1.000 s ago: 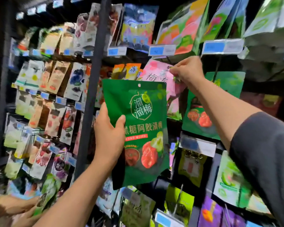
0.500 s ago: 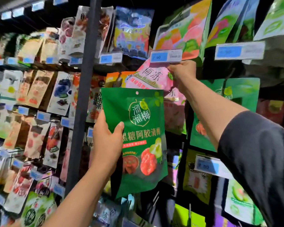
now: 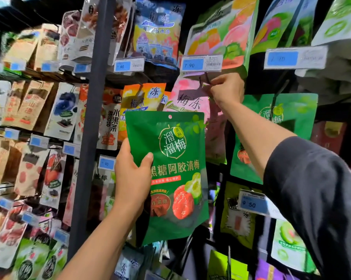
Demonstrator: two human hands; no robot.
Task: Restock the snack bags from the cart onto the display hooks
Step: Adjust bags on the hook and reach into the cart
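Left hand at centre frame grips the green snack bag by its left edge, thumb curled over the front and the other fingers hidden behind, bag upright in front of the display with its hang hole at the top. Right hand at upper centre has fingers curled together, pinching at the top of the pink bag just under the price tag; whether it touches the hook I cannot tell. A dark post stands left of the green bag, hanging bags crowd every side, and a matching green bag hangs at right behind the right forearm.
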